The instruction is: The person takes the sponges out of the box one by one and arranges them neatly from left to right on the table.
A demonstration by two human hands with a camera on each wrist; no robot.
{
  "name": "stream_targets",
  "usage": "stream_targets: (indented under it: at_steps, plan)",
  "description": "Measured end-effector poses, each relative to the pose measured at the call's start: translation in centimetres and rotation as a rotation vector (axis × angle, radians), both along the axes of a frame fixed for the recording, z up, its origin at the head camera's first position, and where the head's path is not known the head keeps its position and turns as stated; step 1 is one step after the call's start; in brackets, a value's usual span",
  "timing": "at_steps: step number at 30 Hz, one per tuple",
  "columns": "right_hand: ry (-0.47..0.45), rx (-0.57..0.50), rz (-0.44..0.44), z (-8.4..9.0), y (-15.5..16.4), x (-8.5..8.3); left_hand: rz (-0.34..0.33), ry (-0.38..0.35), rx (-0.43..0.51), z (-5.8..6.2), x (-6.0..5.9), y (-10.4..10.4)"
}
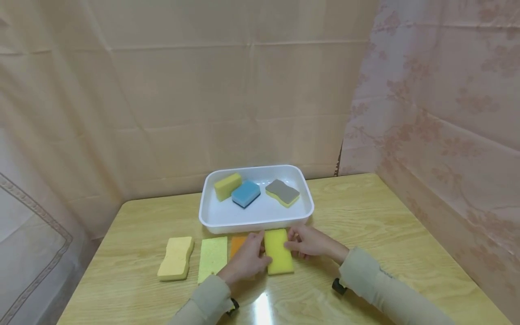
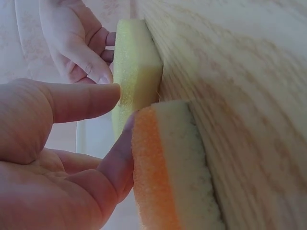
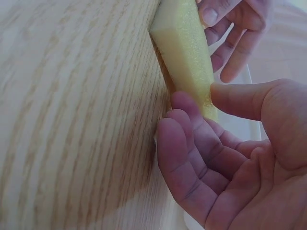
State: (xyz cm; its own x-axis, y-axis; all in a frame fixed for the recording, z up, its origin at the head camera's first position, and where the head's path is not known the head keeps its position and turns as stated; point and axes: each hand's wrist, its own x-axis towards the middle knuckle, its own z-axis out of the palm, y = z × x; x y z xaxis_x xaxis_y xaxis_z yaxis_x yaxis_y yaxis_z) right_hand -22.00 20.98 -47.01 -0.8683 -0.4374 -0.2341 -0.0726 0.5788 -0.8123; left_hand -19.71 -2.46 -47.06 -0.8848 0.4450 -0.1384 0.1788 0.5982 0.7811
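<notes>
A yellow sponge lies flat on the table between the two hands, just in front of the white tray. My right hand holds its right edge, the thumb on the upper face and the fingers curled at the side. At its left edge is my left hand, thumb and fingers apart; the thumb tip reaches the yellow sponge. An orange-topped sponge lies beside the left fingers, mostly hidden under that hand in the head view. Left of it are a pale green sponge and a wavy-sided pale yellow sponge.
Inside the tray are a yellow sponge, a blue sponge and a grey-topped wavy sponge. The wooden table meets beige curtains behind and a patterned cloth at the right.
</notes>
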Motion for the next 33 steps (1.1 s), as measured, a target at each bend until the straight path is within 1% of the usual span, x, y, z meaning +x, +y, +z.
stream_targets:
  at_steps: [3, 8, 13, 20, 26, 33]
  plan:
    - [0.003, 0.016, -0.007, 0.02, -0.15, 0.04, 0.007, -0.004, 0.006, -0.02, -0.01, 0.01]
    - [0.005, 0.058, -0.008, -0.22, -0.29, -0.08, 0.0, 0.025, -0.019, -0.07, 0.04, 0.08]
    - [0.005, 0.08, -0.005, -0.24, -0.31, -0.08, 0.001, 0.005, -0.015, 0.05, 0.27, 0.11]
    - [0.008, 0.097, 0.015, -0.08, -0.24, -0.23, -0.023, 0.074, -0.086, 0.05, 0.3, 0.1]
    - [0.012, 0.099, 0.024, -0.06, -0.24, -0.3, -0.02, 0.066, -0.096, 0.0, 0.28, 0.2]
    - [0.007, 0.094, 0.019, 0.04, -0.22, -0.35, -0.019, 0.044, -0.089, 0.3, 0.41, 0.21]
